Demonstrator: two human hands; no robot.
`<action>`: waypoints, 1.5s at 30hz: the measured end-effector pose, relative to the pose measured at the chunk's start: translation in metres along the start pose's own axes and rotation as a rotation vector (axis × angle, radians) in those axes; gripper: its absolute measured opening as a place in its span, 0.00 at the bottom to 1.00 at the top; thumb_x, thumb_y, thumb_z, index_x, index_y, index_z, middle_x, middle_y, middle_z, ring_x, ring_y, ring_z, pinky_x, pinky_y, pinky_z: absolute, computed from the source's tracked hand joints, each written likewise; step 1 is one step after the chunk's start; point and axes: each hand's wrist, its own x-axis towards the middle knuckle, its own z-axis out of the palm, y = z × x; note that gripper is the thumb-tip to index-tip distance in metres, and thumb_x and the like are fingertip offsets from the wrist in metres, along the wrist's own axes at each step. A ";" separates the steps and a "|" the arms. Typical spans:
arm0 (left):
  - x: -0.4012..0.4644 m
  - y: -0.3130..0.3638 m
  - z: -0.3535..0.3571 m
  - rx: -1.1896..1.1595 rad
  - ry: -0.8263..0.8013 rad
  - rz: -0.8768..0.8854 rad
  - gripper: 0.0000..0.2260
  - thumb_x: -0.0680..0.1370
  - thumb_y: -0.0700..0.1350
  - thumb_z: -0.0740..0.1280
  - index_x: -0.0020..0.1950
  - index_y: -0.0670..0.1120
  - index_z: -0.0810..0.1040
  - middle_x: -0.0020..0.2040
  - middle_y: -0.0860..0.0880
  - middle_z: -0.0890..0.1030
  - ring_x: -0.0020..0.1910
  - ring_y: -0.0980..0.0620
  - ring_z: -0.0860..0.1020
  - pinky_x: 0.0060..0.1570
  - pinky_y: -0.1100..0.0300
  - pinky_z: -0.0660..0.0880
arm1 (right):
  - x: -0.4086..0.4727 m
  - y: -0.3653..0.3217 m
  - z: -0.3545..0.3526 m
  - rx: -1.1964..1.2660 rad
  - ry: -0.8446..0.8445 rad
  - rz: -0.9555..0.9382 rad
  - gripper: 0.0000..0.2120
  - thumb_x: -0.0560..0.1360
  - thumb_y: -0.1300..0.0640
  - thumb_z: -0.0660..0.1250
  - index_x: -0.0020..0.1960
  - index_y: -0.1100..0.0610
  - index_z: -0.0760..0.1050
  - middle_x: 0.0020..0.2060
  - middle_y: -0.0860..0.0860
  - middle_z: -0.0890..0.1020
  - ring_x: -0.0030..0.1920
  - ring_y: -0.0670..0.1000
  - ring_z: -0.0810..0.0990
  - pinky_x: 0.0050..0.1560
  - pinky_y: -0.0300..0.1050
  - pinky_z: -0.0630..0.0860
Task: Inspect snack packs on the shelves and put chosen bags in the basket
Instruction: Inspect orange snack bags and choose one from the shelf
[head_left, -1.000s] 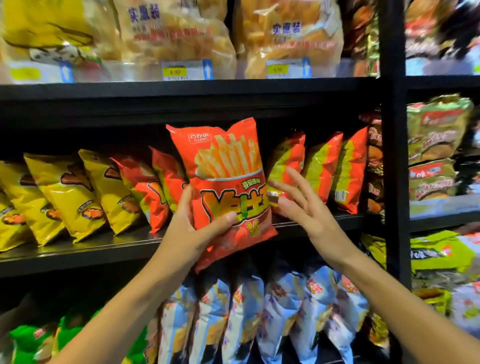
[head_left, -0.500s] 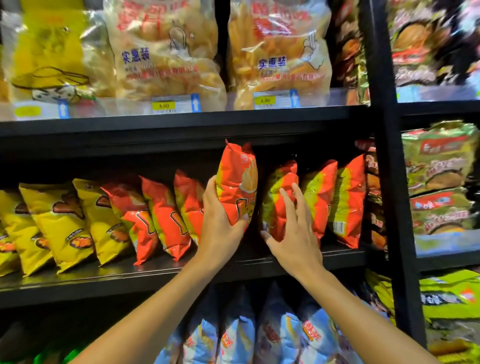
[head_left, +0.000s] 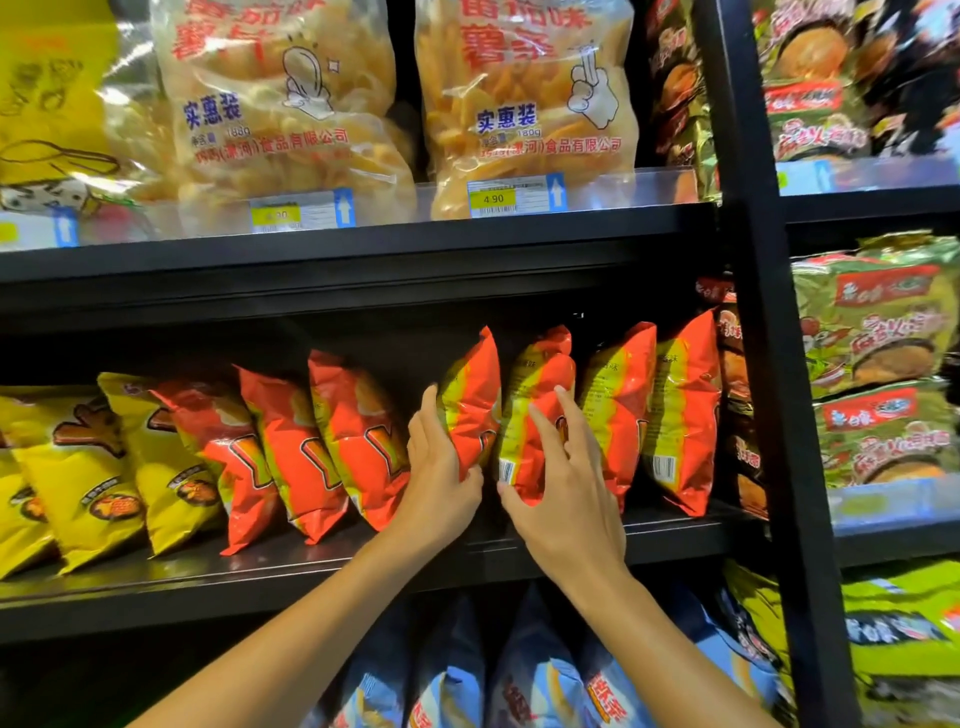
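An orange-red fries bag (head_left: 472, 400) stands edge-on in the row on the middle black shelf (head_left: 332, 558). My left hand (head_left: 441, 467) holds it from the left, thumb curled under its lower front corner. My right hand (head_left: 563, 488) lies with straight spread fingers against the neighbouring orange-red bag (head_left: 537, 410), thumb at its lower left corner by the barcode. More bags of the same kind stand on both sides. No basket is in view.
Yellow snack bags (head_left: 78, 467) fill the left of the middle shelf. Large clear bags of chips (head_left: 524, 98) sit on the upper shelf with price tags. Blue bags (head_left: 498, 675) lie below. A black upright post (head_left: 774, 415) separates a right bay of green packs (head_left: 878, 332).
The fries bag went from being held up face-on in front of the shelf to standing edge-on back in the row. My right hand moved onto the neighbouring bag.
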 end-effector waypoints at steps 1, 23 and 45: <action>0.002 0.000 0.001 0.007 0.002 -0.001 0.44 0.78 0.32 0.66 0.83 0.46 0.39 0.78 0.45 0.52 0.79 0.50 0.52 0.73 0.62 0.51 | 0.000 0.000 0.001 -0.005 0.004 -0.003 0.39 0.77 0.45 0.72 0.82 0.45 0.57 0.82 0.37 0.42 0.82 0.45 0.48 0.52 0.42 0.81; -0.068 -0.123 -0.159 0.807 -0.025 0.422 0.26 0.85 0.57 0.52 0.81 0.49 0.65 0.84 0.49 0.57 0.84 0.47 0.49 0.77 0.40 0.61 | -0.007 -0.074 0.018 0.136 -0.059 -0.346 0.36 0.77 0.52 0.74 0.81 0.50 0.61 0.80 0.44 0.60 0.80 0.45 0.60 0.75 0.42 0.64; -0.069 -0.132 -0.155 0.639 0.023 0.410 0.29 0.84 0.62 0.46 0.79 0.50 0.69 0.82 0.48 0.63 0.82 0.47 0.58 0.78 0.46 0.63 | -0.025 -0.162 0.013 0.164 0.049 0.075 0.41 0.75 0.47 0.76 0.82 0.44 0.59 0.68 0.42 0.78 0.67 0.44 0.77 0.67 0.48 0.77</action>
